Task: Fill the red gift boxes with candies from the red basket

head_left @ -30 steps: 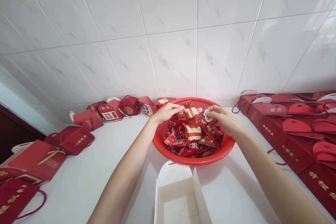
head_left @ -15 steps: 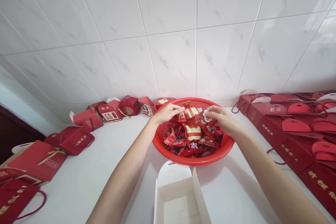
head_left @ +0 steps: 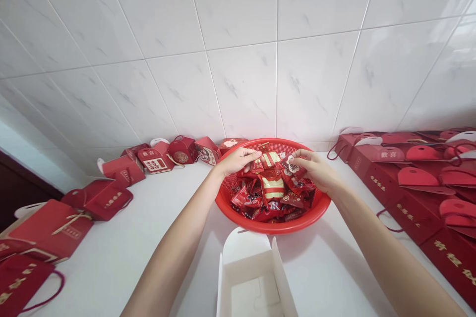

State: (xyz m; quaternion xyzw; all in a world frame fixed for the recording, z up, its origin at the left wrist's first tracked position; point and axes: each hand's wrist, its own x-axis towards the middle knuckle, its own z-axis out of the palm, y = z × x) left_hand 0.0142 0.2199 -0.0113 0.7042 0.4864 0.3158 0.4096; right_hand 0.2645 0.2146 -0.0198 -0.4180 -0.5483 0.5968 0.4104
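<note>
A red plastic basket (head_left: 273, 228) holds a heap of wrapped candies (head_left: 273, 188) in red and gold packets. Over its left side, my left hand (head_left: 238, 161) pinches a small red candy packet (head_left: 256, 165) between thumb and fingers. My right hand (head_left: 316, 168) grips a dark red candy packet (head_left: 292, 166) with a pale flower-shaped print, over the basket's right side. Both packets are just above the heap. Nearer to me, an open white-lined box (head_left: 247, 247) stands with its flaps raised and nothing visible inside.
Red gift boxes (head_left: 115, 198) with cord handles line the left side and back of the white table (head_left: 148, 237). On the right, many more red boxes (head_left: 394, 188) stand in close rows. A tiled wall (head_left: 241, 84) rises behind the basket.
Almost nothing differs. Both hands keep their places over the basket with the packets in their fingers, and the view has shifted very slightly.
</note>
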